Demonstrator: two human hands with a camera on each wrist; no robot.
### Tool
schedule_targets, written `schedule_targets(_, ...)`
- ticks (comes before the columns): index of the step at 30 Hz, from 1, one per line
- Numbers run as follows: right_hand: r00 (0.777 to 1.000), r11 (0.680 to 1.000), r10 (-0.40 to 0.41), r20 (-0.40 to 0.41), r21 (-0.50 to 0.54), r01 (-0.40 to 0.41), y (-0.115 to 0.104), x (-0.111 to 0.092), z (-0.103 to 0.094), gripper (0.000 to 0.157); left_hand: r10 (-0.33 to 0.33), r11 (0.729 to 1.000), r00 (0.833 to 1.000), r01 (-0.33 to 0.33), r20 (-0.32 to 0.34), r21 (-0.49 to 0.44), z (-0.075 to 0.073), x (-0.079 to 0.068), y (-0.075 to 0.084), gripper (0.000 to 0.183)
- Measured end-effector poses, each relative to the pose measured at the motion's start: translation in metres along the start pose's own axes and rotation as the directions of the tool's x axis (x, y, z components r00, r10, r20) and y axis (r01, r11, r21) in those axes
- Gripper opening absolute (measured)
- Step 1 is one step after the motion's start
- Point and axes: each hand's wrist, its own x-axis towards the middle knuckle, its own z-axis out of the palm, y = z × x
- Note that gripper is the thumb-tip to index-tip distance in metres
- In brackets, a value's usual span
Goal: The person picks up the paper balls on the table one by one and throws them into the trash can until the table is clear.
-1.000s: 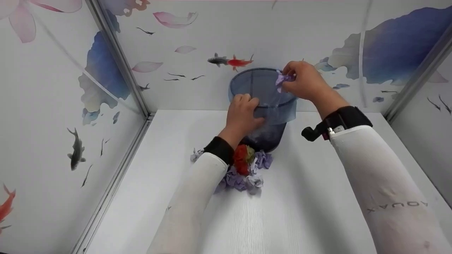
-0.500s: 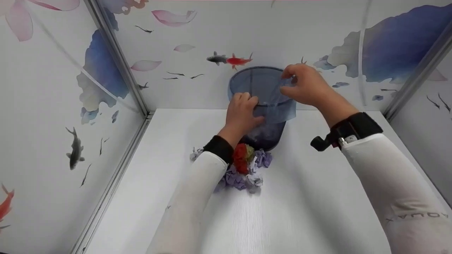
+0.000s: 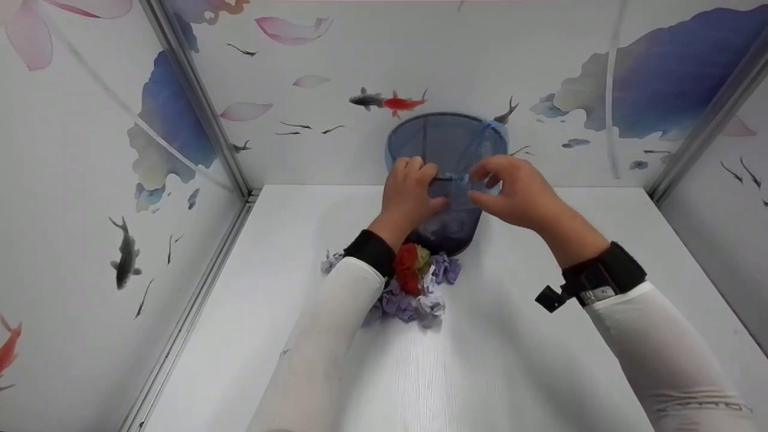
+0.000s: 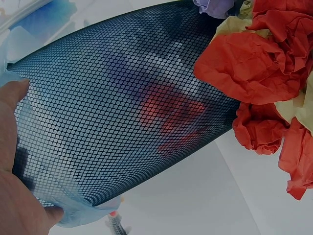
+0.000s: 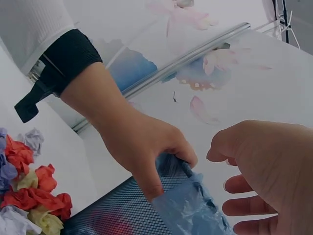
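Observation:
A dark mesh wastebasket (image 3: 447,234) stands tilted at the back wall, lined with a thin blue plastic bag (image 4: 80,211) folded over its rim. My left hand (image 3: 409,191) grips the near rim, fingers over the edge and thumb outside. Beside it, my right hand (image 3: 521,192) hovers at the front right of the rim with loosely bent fingers. In the right wrist view, that right hand (image 5: 269,178) holds nothing and is apart from the bag. Through the mesh, red and purple shapes (image 4: 171,110) show in the left wrist view.
Crumpled paper balls, red (image 3: 409,270), purple (image 3: 401,305) and pale yellow (image 5: 46,220), lie heaped on the white tabletop (image 3: 516,360) before the basket, partly behind my left wrist. Printed wall panels (image 3: 312,156) enclose the back and sides.
A purple paper ball left my right hand's fingers over the basket and is out of sight. That hand then came down toward the front rim. My left hand keeps its grip.

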Motion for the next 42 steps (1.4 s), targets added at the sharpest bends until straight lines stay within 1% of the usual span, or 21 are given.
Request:
schedule_targets(4,1.000,1.000,0.003,-0.007,-0.006,-0.003,0.002,-0.015,0.020,0.024,0.012,1.000,1.000,-0.012,-0.007,0.022,0.001,0.000,0.000,0.049)
schedule_targets(8,1.000,0.999,0.018,0.021,0.028,-0.019,0.010,-0.027,0.047,0.023,0.019,1.000,1.000,-0.018,-0.014,0.016,0.003,0.000,-0.001,0.046)
schedule_targets(13,0.994,0.992,0.093,0.056,0.078,-0.097,0.027,-0.036,0.084,0.023,0.016,1.000,1.000,-0.016,-0.007,0.002,0.002,-0.001,-0.002,0.046)
schedule_targets(19,0.976,0.968,0.196,0.094,0.138,-0.208,0.046,-0.048,0.134,0.029,0.020,1.000,1.000,-0.019,-0.008,0.003,0.001,-0.002,-0.002,0.047)
schedule_targets(22,0.966,0.959,0.233,0.113,0.139,-0.248,0.054,-0.053,0.157,0.032,0.020,1.000,1.000,-0.020,-0.007,0.005,0.000,-0.002,-0.002,0.048)
schedule_targets(25,0.960,0.959,0.254,0.121,0.100,-0.266,0.062,-0.058,0.176,0.032,0.021,1.000,1.000,-0.021,-0.002,0.008,0.000,-0.002,-0.002,0.050)
schedule_targets(28,0.954,0.958,0.270,0.133,0.063,-0.280,0.068,-0.062,0.190,0.031,0.017,1.000,1.000,-0.017,-0.001,0.003,0.000,-0.002,-0.002,0.050)
schedule_targets(31,0.947,0.952,0.290,0.141,0.059,-0.300,0.074,-0.066,0.200,0.031,0.013,1.000,1.000,-0.013,-0.006,-0.012,0.000,-0.002,-0.002,0.049)
schedule_targets(34,0.942,0.946,0.308,0.133,0.060,-0.317,0.078,-0.069,0.205,0.031,0.014,1.000,1.000,-0.015,-0.014,-0.020,0.000,-0.002,-0.002,0.048)
schedule_targets(37,0.941,0.943,0.317,0.120,0.064,-0.326,0.081,-0.072,0.209,0.026,0.020,1.000,1.000,-0.020,-0.018,-0.005,-0.001,-0.002,-0.001,0.049)
schedule_targets(39,0.942,0.941,0.321,0.099,0.082,-0.329,0.082,-0.073,0.211,0.023,0.023,1.000,1.000,-0.023,-0.019,0.010,-0.001,-0.002,-0.001,0.050)
schedule_targets(42,0.939,0.929,0.336,0.071,0.138,-0.343,0.084,-0.077,0.214,0.020,0.021,0.999,1.000,-0.021,-0.017,0.025,0.000,-0.003,-0.002,0.050)
